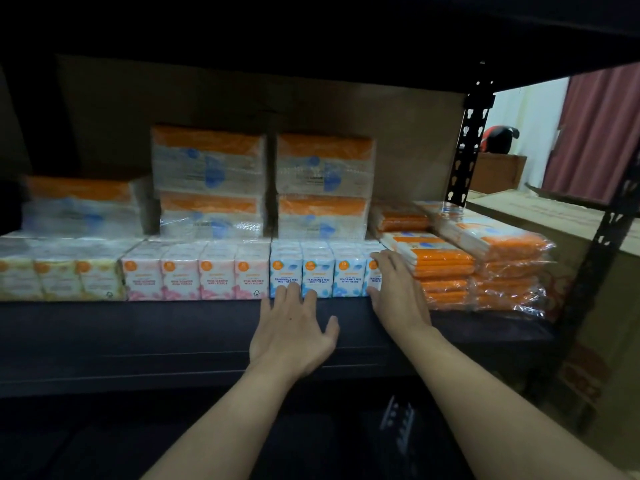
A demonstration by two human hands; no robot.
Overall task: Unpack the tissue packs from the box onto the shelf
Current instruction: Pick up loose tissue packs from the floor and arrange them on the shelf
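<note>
A dim storage rack: the matte black shelf [173, 327] runs between slotted metal uprights [467, 150], with brown cardboard behind it. Both hands are released, with the fingers straight and grasping nothing. The left hand [294, 327] lies over the shelf edge, fingertips touching the lower front of the blue fragrance-free mini tissue pack [322, 268]. The right hand [398, 289] is spread against that pack's right end. The pack is a blocky, film-wrapped row standing at the shelf's front. Just right of it are flat orange packs [485, 268] in crinkled clear film. To its left stands a pink rose-scented pack [197, 271], then a yellow pack [62, 275]. Behind rise glossy orange-topped stacks [211, 181].
</note>
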